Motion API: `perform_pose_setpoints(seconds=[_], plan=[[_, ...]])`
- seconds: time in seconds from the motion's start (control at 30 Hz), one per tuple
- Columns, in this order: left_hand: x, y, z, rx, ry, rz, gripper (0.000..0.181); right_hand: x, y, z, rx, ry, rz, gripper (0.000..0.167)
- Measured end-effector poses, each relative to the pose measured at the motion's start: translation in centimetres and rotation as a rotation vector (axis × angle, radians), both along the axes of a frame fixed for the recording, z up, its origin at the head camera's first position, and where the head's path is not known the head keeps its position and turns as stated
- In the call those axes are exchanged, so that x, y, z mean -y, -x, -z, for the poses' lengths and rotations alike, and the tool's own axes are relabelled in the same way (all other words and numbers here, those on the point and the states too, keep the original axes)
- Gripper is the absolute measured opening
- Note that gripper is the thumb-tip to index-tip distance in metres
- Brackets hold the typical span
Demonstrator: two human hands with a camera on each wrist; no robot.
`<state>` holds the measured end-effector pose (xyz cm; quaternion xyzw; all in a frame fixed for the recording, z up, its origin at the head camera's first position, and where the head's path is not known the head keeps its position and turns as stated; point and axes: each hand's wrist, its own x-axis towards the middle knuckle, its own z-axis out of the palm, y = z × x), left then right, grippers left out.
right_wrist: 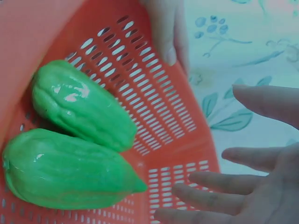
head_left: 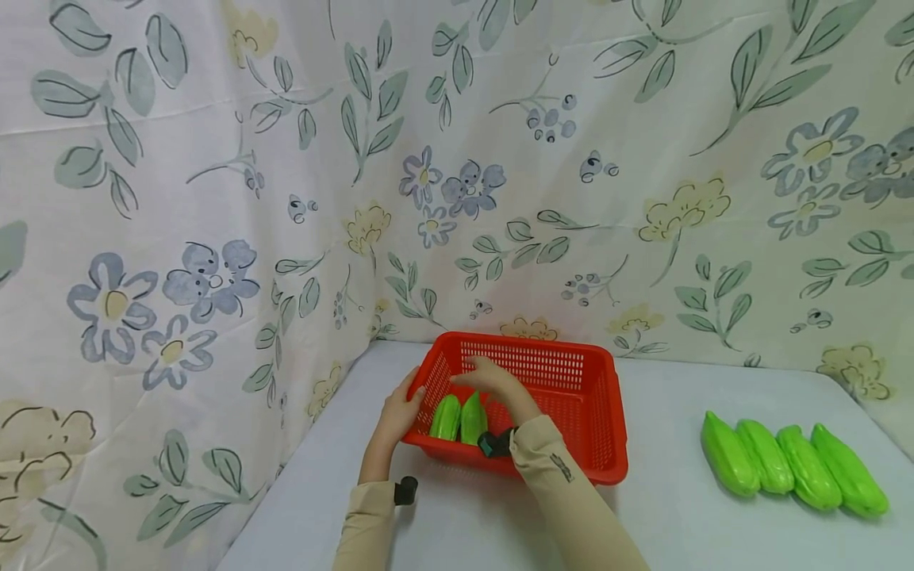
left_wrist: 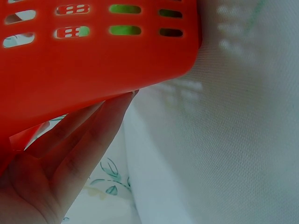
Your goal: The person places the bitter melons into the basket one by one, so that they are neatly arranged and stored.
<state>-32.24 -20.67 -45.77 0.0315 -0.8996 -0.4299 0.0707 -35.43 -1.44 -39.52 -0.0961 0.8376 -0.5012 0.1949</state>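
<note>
A red perforated plastic basket stands on the table. My left hand grips its left rim; the thumb lies over the rim, and in the left wrist view the fingers lie along the outer wall. Inside, at the left end, two glossy green gourd-like vegetables lie side by side, one blunt and one with a pointed tip. Over the basket, beyond those two, my right hand hovers with fingers spread, holding nothing and apart from both vegetables.
Several more green gourd-like vegetables lie in a row on the white table, right of the basket. Floral cloth hangs behind the table and along its left side.
</note>
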Motion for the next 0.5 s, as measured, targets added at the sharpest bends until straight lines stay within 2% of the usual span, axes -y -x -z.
perform_pose_setpoints(seconds=[0.2,0.5], plan=[[0.0,0.0,0.2,0.002,0.002,0.005,0.051,-0.3,-0.6,-0.5,-0.114,0.015,0.019,0.071],[0.0,0.0,0.2,0.002,-0.002,0.002,0.051,-1.4,-1.7,-1.0,-0.155,0.1,0.082,0.077]])
